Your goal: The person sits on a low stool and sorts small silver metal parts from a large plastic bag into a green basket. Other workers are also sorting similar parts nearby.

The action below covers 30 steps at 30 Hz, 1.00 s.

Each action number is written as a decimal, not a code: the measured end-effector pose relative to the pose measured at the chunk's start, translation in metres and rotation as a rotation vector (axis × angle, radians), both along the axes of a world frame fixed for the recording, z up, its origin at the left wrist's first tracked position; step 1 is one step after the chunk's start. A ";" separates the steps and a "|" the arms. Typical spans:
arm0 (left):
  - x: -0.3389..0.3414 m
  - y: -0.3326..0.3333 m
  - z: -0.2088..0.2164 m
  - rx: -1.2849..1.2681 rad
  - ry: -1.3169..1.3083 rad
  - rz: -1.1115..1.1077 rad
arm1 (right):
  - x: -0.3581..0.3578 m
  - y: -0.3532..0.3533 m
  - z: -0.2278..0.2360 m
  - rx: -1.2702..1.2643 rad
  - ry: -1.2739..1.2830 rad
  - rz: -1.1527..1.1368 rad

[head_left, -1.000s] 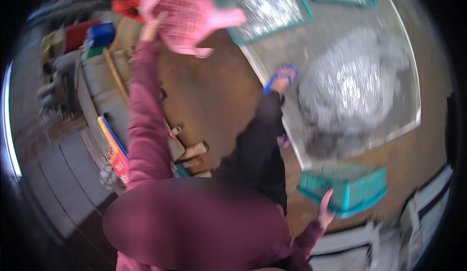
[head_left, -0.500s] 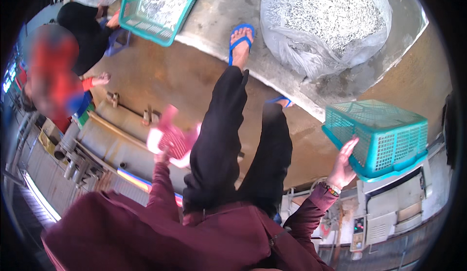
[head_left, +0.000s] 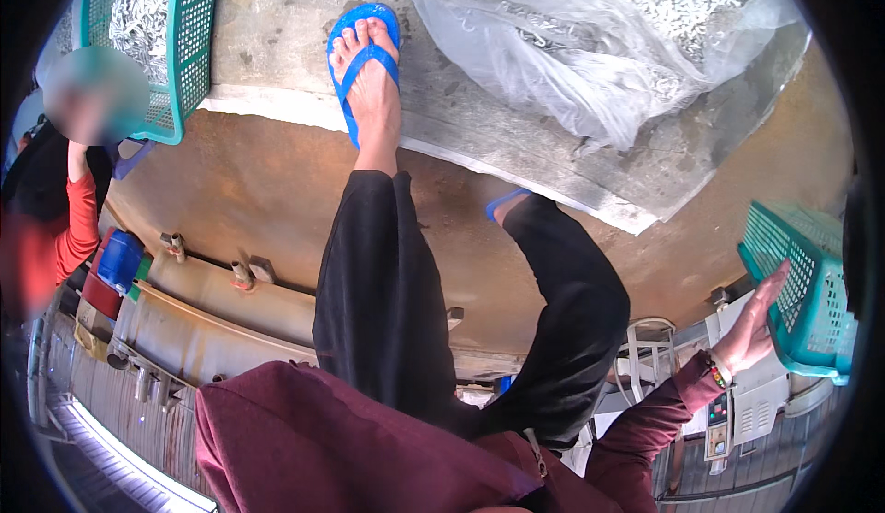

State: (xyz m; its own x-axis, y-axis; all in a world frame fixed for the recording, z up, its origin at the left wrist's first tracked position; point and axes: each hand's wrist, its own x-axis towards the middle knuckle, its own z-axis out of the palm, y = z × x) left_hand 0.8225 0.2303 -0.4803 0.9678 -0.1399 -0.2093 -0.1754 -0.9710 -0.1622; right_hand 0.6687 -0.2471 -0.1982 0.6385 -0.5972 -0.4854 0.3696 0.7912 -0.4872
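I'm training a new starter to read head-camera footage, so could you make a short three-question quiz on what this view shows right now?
1. Open question: which thing at the picture's right edge is the person's right hand touching?

2. Multiple choice: what colour is the flip-flop that rests on the concrete slab?
A) Red
B) Blue
C) Yellow

3. True or false: the person's own left hand can be seen in this view.

Key
1. The teal basket.
2. B.
3. False; it does not show.
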 end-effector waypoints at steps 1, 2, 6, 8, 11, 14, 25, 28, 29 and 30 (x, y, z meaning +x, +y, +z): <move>-0.002 0.002 0.000 -0.068 0.009 0.060 | -0.005 -0.003 -0.001 -0.013 0.034 -0.019; -0.005 0.003 -0.001 -0.147 0.013 0.093 | -0.009 -0.004 -0.003 0.005 0.039 0.008; 0.000 0.005 -0.021 0.032 -0.065 -0.011 | -0.015 0.007 -0.012 0.061 0.015 -0.106; -0.001 0.005 -0.029 -0.113 -0.135 0.076 | -0.014 0.016 -0.020 0.073 -0.001 -0.110; 0.000 0.006 -0.034 -0.156 -0.020 0.162 | -0.008 0.028 -0.032 0.061 -0.016 -0.088; 0.001 0.005 -0.032 -0.132 0.088 0.261 | 0.001 0.033 -0.040 0.104 -0.072 -0.153; 0.018 -0.011 -0.004 -0.298 0.167 0.502 | 0.032 0.003 -0.082 -0.322 -0.164 0.068; 0.018 -0.008 0.000 -0.271 0.142 0.394 | 0.034 0.007 -0.107 -0.318 -0.257 -0.150; 0.012 -0.006 0.001 -0.259 0.044 0.292 | 0.035 0.007 -0.117 -0.173 -0.303 -0.266; 0.009 -0.003 -0.001 -0.173 -0.066 0.192 | 0.039 0.006 -0.125 -0.198 -0.304 -0.228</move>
State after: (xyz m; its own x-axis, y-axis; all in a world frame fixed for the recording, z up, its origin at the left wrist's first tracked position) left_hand 0.8311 0.2271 -0.4816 0.9908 0.0197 -0.1341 0.0205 -0.9998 0.0046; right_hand 0.7079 -0.2414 -0.3237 0.5752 -0.8027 -0.1574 0.6746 0.5743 -0.4638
